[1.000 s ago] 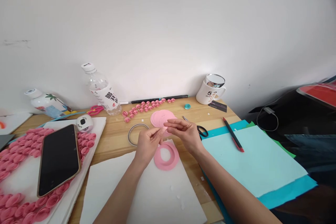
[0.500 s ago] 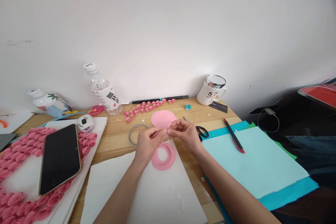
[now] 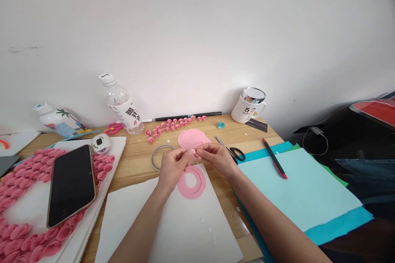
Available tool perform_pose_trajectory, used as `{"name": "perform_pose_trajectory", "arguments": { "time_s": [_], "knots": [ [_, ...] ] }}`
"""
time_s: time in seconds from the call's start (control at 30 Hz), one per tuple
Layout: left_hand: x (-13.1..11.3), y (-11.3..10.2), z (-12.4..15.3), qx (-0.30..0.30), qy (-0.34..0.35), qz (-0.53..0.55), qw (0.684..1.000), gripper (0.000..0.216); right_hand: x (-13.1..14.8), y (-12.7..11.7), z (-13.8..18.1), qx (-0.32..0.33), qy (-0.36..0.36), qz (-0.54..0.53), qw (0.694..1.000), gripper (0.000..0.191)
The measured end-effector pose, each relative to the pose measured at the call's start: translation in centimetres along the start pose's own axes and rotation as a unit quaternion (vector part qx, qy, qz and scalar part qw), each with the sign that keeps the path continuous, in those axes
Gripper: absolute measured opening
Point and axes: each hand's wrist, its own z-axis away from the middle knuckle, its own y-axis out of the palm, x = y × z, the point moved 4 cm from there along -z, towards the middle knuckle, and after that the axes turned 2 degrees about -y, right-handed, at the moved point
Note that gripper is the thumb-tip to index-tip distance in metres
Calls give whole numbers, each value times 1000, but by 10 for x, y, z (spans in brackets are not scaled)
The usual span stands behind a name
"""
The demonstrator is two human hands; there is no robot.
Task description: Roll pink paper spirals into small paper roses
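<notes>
My left hand (image 3: 173, 167) and my right hand (image 3: 218, 158) meet over the table, fingertips pinched together. Between them is the end of a pink paper strip (image 3: 193, 153), partly hidden by the fingers. A pink paper spiral (image 3: 182, 191) shows just below the hands, over a white sheet (image 3: 132, 209); whether it rests there or hangs, I cannot tell. Behind the fingertips lie overlapping pink paper discs (image 3: 188, 137). Several small pink paper roses (image 3: 173, 124) stand in rows farther back. Black-handled scissors (image 3: 236, 154) lie to the right of my right hand.
On the left, a phone (image 3: 72, 185) rests on a board with pink roses (image 3: 23, 238). A tape roll (image 3: 153, 160), a water bottle (image 3: 123, 109) and a mug (image 3: 247, 109) stand around. At right, a pen (image 3: 274, 158) lies on light blue paper (image 3: 302, 189).
My right hand has shifted slightly right and down, uncovering more of the scissors. The pink paper between my fingertips shows more, and the spiral below has turned a little.
</notes>
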Motion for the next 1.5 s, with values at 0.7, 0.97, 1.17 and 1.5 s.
{"name": "perform_pose_trajectory", "arguments": {
  "time_s": [0.7, 0.97, 1.17, 1.5],
  "knots": [
    [-4, 2, 1, 8, 31, -23, 999, 37, 0, -7, -2, -67, 6, -56, 996, 19],
    [-2, 0, 1, 2, 30, -5, 1000, 36, -6, -11, -6, -53, 17, -79, 995, 20],
    [-3, 0, 1, 5, 29, -3, 1000, 35, -6, -13, -6, -52, 14, -79, 995, 23],
    [-3, 0, 2, 7, 21, 3, 1000, 34, -5, -12, -5, -50, 23, -61, 997, 21]
  ]
}}
